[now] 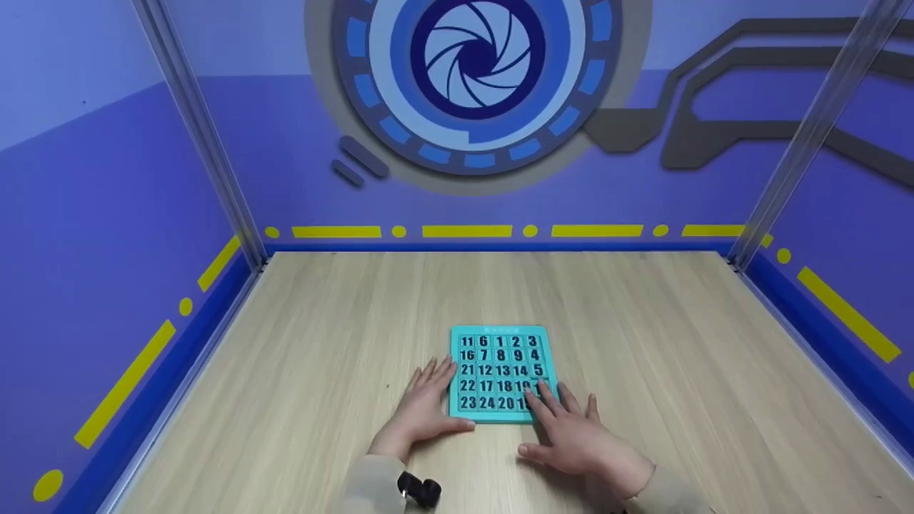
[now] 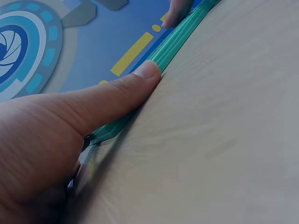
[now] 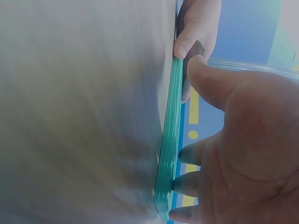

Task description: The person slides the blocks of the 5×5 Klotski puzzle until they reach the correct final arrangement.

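A turquoise sliding number puzzle (image 1: 498, 330) lies flat on the wooden table, its tiles bearing black numbers. My left hand (image 1: 423, 410) holds the puzzle's near left corner, fingers along the left side and thumb against the near edge. In the left wrist view that thumb (image 2: 119, 95) lies along the turquoise rim. Over the near right corner my right hand (image 1: 582, 439) is spread, fingertips touching the tiles in the right column. Its thumb stands off the near edge. These fingers cover part of the lower right tiles, so the slot there is hidden.
Around the puzzle stretches the light wooden table (image 1: 343, 321). Blue-purple printed panels (image 1: 250, 157) wall the back and both sides, with metal posts (image 1: 207, 135) at the rear corners. A small black device (image 1: 420, 490) sits at the left cuff.
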`<state>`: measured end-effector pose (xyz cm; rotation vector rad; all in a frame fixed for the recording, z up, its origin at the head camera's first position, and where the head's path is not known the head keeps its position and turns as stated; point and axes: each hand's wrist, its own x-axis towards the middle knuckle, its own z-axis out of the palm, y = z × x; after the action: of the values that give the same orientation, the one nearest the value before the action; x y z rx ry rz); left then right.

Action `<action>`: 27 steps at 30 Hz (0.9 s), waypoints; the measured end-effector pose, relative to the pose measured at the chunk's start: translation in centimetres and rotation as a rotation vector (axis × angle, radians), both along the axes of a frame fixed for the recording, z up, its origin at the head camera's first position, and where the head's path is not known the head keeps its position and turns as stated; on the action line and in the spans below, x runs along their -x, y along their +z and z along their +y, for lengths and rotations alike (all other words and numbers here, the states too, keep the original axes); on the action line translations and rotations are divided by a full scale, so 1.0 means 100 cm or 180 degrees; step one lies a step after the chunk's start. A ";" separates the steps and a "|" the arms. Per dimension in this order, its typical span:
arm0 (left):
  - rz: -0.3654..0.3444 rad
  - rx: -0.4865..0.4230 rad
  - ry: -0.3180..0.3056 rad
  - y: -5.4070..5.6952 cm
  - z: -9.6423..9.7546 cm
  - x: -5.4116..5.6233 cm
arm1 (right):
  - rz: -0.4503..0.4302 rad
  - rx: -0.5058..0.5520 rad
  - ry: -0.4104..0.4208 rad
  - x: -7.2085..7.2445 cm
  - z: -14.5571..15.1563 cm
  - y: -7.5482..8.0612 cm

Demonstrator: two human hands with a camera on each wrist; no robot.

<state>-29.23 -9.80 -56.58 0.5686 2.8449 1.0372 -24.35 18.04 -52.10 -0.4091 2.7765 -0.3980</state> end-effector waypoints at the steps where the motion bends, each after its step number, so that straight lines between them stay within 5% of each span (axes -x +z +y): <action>1: 0.0000 0.0001 0.0001 0.000 0.000 0.000 | 0.0009 0.0005 0.0003 0.001 0.000 0.000; 27: -0.0015 -0.0007 0.0005 0.000 -0.001 0.001 | 0.0131 0.0064 0.0084 0.000 -0.001 -0.002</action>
<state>-29.36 -9.88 -56.57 0.5636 2.8408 1.0406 -24.38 17.96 -52.27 -0.4632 2.8060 -0.4159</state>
